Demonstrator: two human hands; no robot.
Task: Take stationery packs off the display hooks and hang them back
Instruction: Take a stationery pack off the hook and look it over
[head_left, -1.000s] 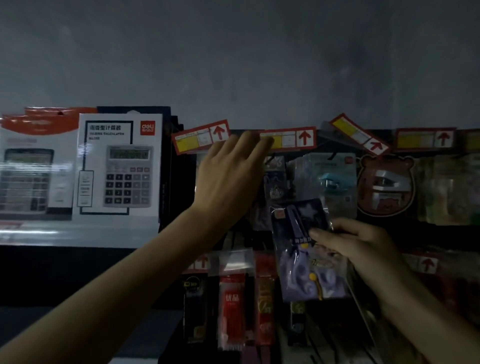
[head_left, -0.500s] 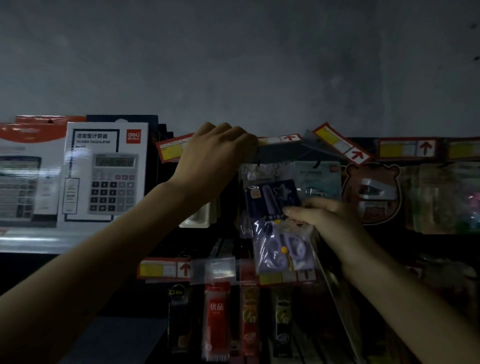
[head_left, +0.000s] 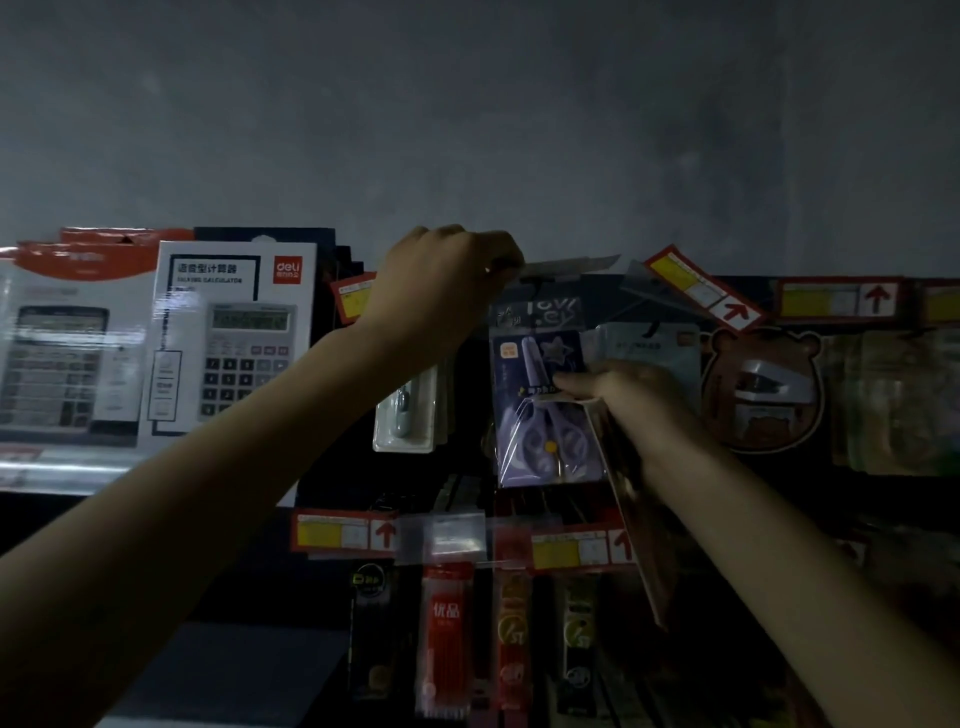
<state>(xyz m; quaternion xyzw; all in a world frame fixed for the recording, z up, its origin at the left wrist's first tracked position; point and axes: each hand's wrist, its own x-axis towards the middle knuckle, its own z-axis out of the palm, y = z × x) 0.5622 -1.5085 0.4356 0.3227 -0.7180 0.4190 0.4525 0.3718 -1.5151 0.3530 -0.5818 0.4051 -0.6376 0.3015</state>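
far to the left of the purple scissors pack (head_left: 540, 415), a flat card in clear film, stands the white cardboard calculator box (head_left: 228, 338), which nobody touches. nearer, up and left of the pack, the left hand (head_left: 447, 291) has changed its shape. one second ago its fingers lay straight over the red and yellow price label. now they are curled, and the grip pinches the clear plastic label flap (head_left: 569, 265) and holds it tipped up, almost edge-on. under the flap, just above the pack, a dark metal hook (head_left: 540, 280) shows, but its tip is hard to see in the dim light. left of the pack, below the left wrist, hangs a pale blister pack (head_left: 405, 415).

the pack itself has come up. before, it was held low and away from the display. now its clear header is just under the hook. i cannot tell if the hole is already on the hook. the right hand (head_left: 628, 400) is at the right edge of the pack, and its grip pinches the pack at mid-height, with one finger across the front. right of the pack hangs a brown bear-shaped stapler pack (head_left: 763, 389).

i judge that the hanging-back step is near its end. with the flap out of the way, the header only needs to slide onto the hook.
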